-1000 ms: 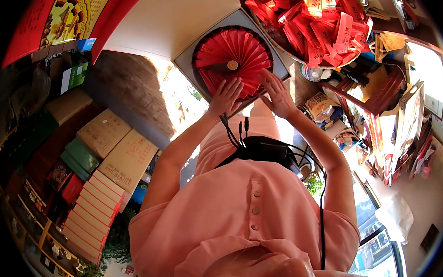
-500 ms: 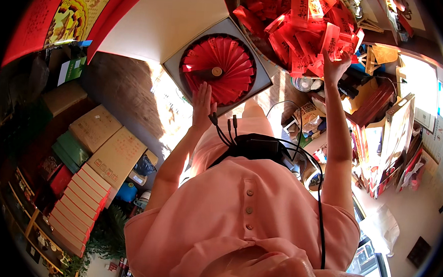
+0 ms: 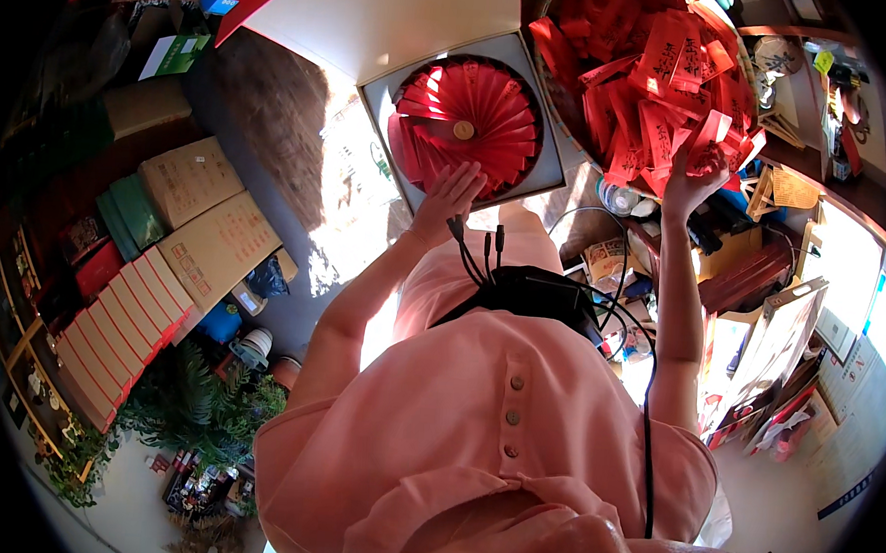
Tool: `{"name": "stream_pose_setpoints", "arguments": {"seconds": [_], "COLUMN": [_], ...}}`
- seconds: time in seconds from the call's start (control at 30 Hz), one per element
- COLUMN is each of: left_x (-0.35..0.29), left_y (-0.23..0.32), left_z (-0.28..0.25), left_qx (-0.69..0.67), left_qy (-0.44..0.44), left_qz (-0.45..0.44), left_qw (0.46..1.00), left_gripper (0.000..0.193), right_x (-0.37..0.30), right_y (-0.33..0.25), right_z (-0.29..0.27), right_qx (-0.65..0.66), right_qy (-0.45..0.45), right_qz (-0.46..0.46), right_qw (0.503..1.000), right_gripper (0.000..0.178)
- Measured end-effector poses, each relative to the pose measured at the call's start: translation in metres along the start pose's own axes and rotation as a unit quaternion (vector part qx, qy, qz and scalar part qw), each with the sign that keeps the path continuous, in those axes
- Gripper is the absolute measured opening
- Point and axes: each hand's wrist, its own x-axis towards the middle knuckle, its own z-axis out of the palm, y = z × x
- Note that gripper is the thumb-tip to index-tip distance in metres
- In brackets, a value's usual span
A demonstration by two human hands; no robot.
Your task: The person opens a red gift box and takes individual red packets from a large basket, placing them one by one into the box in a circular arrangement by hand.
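Wood-grain flooring (image 3: 272,97) borders the square box (image 3: 380,93) of fanned red packets (image 3: 511,130); your left fingers (image 3: 458,180) rest released, right fingers (image 3: 716,164) curl at the basket's (image 3: 560,115) loose packets (image 3: 664,78), grasp indeterminable.

The person wears a pink short-sleeved collared top (image 3: 426,406) with three round buttons (image 3: 513,417). Black cables (image 3: 648,437) flank a black waist pack (image 3: 537,299).

Glossy paper packets (image 3: 659,136), matt cardboard carton (image 3: 219,250), matt cloth shirt (image 3: 437,396), floor (image 3: 276,113) apparently wood
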Motion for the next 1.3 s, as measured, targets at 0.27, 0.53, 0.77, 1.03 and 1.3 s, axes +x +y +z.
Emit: {"name": "stream_pose_setpoints", "arguments": {"seconds": [0.27,0.53,0.77,1.03,1.3], "left_x": [0.049,0.053,0.048,0.044,0.040], "left_y": [0.019,0.024,0.015,0.010,0.008], "left_z": [0.025,0.023,0.031,0.036,0.025], "left_qx": [0.041,0.056,0.004,0.046,0.019], "left_qy": [-0.032,-0.015,0.027,0.051,0.033], "left_qz": [0.071,0.053,0.057,0.081,0.070], "left_qw": [0.996,0.997,0.998,0.994,0.997], "left_gripper": [0.061,0.063,0.065,0.065,0.060], "right_x": [-0.040,-0.071,-0.071,-0.063,-0.075], "right_y": [-0.045,-0.046,-0.054,-0.089,-0.110], "right_z": [0.015,0.049,0.055,0.057,0.063], "right_qx": [0.343,0.255,0.108,0.047,0.081], "right_qy": [-0.564,-0.646,-0.619,-0.621,-0.589], "right_qz": [0.220,0.240,0.104,0.057,0.054], "right_qw": [0.718,0.678,0.771,0.780,0.802], "right_gripper": [0.038,0.032,0.026,0.027,0.030]}}
